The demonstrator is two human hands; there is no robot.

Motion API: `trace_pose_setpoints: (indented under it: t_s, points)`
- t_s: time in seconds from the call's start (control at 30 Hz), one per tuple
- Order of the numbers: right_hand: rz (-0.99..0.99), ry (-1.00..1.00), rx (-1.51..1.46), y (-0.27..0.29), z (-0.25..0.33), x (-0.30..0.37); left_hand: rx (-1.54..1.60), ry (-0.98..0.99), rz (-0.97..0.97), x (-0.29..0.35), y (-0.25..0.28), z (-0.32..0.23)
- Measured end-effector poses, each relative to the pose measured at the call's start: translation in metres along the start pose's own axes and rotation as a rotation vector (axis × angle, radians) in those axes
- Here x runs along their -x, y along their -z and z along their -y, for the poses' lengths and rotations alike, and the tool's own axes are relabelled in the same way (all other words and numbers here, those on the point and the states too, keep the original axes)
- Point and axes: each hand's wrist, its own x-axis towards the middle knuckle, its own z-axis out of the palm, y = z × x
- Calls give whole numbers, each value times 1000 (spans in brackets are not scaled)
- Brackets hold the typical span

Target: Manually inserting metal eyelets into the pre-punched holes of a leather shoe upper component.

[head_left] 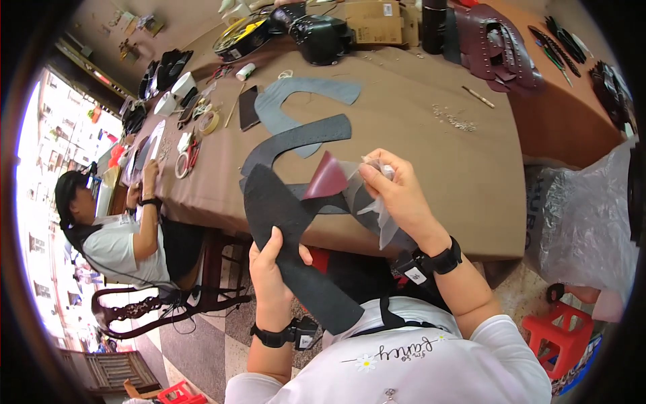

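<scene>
My left hand (272, 266) grips a dark grey curved leather piece (282, 215), thumb on top and fingers behind. My right hand (390, 182) pinches crumpled clear plastic film (385, 219) just right of that piece. Between the hands shows a glossy maroon flap (328, 178); whether it belongs to the film or to a leather piece I cannot tell. Beyond them on the table lies another dark U-shaped leather piece (296, 140), partly overlapping a blue-grey U-shaped piece (269, 108).
A brown cloth covers the table (417, 128). A dark phone (249, 108), tape roll (208, 122) and red-handled scissors (192, 156) lie leftward. Small bits (454, 120) and a thin stick (478, 97) lie right. Another person (128, 236) sits left; a red stool (558, 333) stands right.
</scene>
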Motion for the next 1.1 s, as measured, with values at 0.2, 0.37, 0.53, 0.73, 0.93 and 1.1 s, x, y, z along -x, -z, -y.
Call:
trace_pose_setpoints:
  t_s: [0.2,0.37,0.53,0.73,0.93,1.1]
  points:
    - [78,54,-124,19,15,12,-570,-304,7,-22,-12,21]
    - [26,267,169,15,4,25,-1394,-931,13,-35,-56,30]
    - [39,270,-82,38,25,55,-1020,-689,400,-49,-94,53]
    - [-240,296,-13,76,26,78,-1093,-819,846,-51,-106,70]
    - [-621,441,-140,139,53,140,-1109,-697,379,-70,-114,23]
    - [-702,544,-596,165,92,184,-1254,-654,110,-110,-100,1]
